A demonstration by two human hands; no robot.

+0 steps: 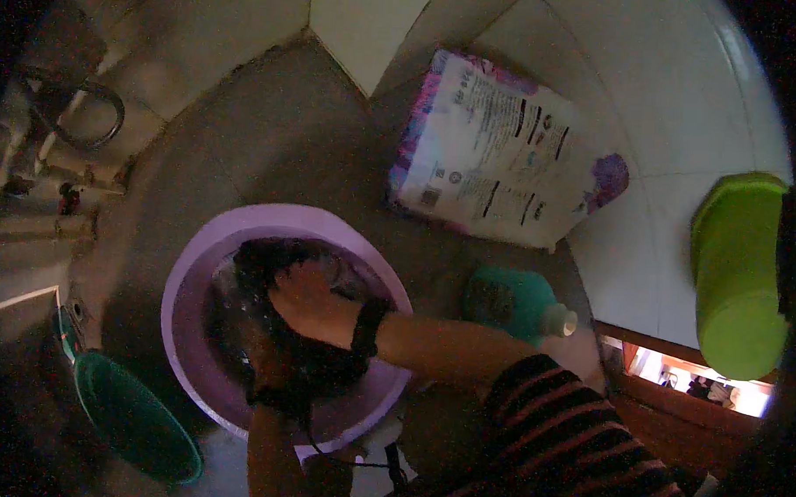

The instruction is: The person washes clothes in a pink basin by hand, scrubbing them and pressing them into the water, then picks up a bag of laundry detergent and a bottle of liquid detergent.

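A purple plastic basin (182,379) stands on the floor before me, with dark wet cloth (259,260) and what looks like water inside. Reaching in from the right, my right hand (317,301) is closed over part of the cloth, its fingertips hidden in the folds. My left hand (266,359) comes in from the front and rests low against the same cloth. Dim light hides its fingers, so its grip is unclear. Each wrist has a dark band, and a thin dark cord hangs over the basin's near rim.
Behind the basin is a large white-and-purple printed package (487,153). A teal bottle (505,298) lies to the right, beyond my forearm. At far right is a lime-green plastic container (739,280). A dark green plastic tub (136,417) stands front left, with pipes (44,226) along the left wall.
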